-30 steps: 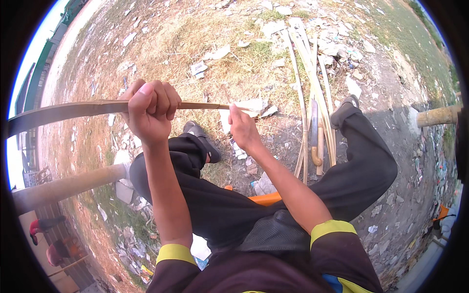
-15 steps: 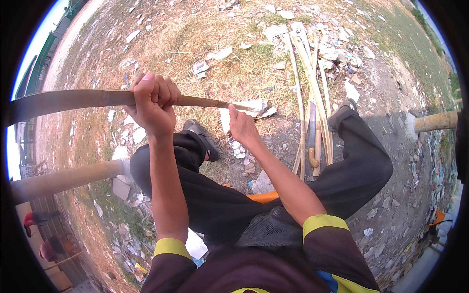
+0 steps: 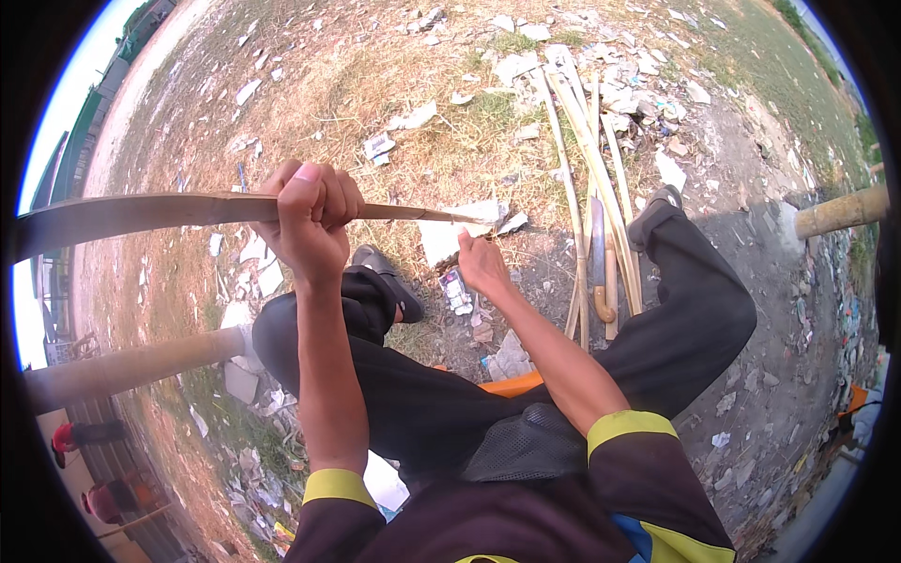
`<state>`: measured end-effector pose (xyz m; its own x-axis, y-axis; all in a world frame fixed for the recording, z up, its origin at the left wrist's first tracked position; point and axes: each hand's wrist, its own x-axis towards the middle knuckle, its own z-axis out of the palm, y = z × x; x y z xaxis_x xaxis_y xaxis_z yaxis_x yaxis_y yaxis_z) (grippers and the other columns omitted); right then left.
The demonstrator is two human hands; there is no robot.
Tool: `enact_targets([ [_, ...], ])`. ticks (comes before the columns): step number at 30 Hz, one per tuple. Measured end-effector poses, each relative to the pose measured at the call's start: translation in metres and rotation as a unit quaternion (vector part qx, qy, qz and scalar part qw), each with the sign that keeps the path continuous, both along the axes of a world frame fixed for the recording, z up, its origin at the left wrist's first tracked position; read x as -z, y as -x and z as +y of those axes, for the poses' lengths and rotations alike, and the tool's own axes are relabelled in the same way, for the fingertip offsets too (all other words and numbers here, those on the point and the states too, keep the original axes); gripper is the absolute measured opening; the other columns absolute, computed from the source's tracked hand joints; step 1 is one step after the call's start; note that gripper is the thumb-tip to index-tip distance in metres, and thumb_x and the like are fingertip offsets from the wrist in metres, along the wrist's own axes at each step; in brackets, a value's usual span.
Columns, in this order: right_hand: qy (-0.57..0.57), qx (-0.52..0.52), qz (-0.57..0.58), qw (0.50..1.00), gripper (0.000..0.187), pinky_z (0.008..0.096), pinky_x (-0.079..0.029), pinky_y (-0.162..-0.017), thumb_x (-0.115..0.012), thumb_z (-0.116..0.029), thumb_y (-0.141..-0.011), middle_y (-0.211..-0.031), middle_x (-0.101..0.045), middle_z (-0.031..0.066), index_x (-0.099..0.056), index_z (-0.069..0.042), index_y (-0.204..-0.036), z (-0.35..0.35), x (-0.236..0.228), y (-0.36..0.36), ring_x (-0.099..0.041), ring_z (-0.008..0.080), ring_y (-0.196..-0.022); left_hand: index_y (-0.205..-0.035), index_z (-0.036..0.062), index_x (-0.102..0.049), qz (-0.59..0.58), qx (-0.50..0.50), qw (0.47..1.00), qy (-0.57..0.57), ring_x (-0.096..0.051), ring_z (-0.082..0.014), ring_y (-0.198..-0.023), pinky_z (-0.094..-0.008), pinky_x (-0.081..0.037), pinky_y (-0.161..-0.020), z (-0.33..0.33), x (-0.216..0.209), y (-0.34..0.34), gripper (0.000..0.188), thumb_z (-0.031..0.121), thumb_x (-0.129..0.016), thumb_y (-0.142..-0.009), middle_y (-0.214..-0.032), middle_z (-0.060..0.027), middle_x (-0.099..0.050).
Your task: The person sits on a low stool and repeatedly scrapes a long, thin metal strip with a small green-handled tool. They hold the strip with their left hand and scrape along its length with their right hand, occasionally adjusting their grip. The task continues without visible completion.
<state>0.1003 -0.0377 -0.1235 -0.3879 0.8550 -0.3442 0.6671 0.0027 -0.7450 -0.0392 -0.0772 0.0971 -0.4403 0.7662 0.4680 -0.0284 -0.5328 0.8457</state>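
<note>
Left hand (image 3: 310, 220) was fisted tight round a long bamboo strip (image 3: 141, 214), thumb on top, held level above the left knee. Strip ran from the far left edge to a thin pointed tip just above the right hand (image 3: 483, 263). Right hand sat at that tip, fingers curled narrow; whether they pinched the tip or just touched it, couldn't tell.

Person was seated on an orange seat (image 3: 511, 383), legs spread. A bundle of split bamboo (image 3: 591, 169) lay on the ground to the right, between the legs and the right shoe. A knife (image 3: 601, 267) with a wooden handle lay on it, untouched and apart from both hands.

Judgement: step looked like checking or stripping the strip's thin end by hand, not cutting, since the blade was down. Next move would call for a firm pinch at the tip while the left fist held the strip steady; thin end looked liable to snap or splinter.
</note>
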Motion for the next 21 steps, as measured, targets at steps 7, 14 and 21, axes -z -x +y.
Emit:
enact_targets([
  [7, -0.024, -0.017, 0.089, 0.996, 0.066, 0.0521, -0.043, -0.081, -0.019, -0.039, -0.097, -0.078, -0.058, 0.0341, -0.061, 0.007, -0.078, -0.008, -0.024, 0.014, -0.056, 0.0497, -0.081, -0.058, 0.0130, -0.022, -0.006, -0.053, 0.999, 0.007, -0.016, -0.0097, -0.040, -0.0290, -0.021, -0.039, -0.003, -0.001, 0.009, 0.033, 0.015, -0.036, -0.088, -0.047, 0.0007, -0.019],
  [14, -0.048, -0.023, 0.107, 0.993, 0.069, 0.0512, -0.044, -0.082, -0.019, -0.040, -0.097, -0.077, -0.059, 0.0339, -0.063, 0.009, -0.077, -0.007, -0.036, 0.026, -0.058, 0.0489, -0.082, -0.058, 0.0136, -0.022, -0.025, -0.076, 0.997, 0.007, -0.017, -0.0095, -0.040, -0.0292, -0.021, -0.040, -0.003, -0.002, 0.020, 0.033, 0.013, -0.037, -0.088, -0.047, 0.0014, -0.019],
  [21, -0.041, -0.009, 0.043, 0.998, 0.065, 0.0512, -0.044, -0.080, -0.022, -0.038, -0.097, -0.073, -0.058, 0.0339, -0.063, 0.009, -0.078, 0.008, -0.005, 0.012, -0.059, 0.0474, -0.078, -0.058, 0.0135, -0.022, -0.023, -0.062, 0.998, 0.006, -0.017, -0.0090, -0.039, -0.0285, -0.019, -0.039, 0.004, -0.003, 0.012, 0.033, 0.014, -0.038, -0.086, -0.046, 0.0017, -0.018],
])
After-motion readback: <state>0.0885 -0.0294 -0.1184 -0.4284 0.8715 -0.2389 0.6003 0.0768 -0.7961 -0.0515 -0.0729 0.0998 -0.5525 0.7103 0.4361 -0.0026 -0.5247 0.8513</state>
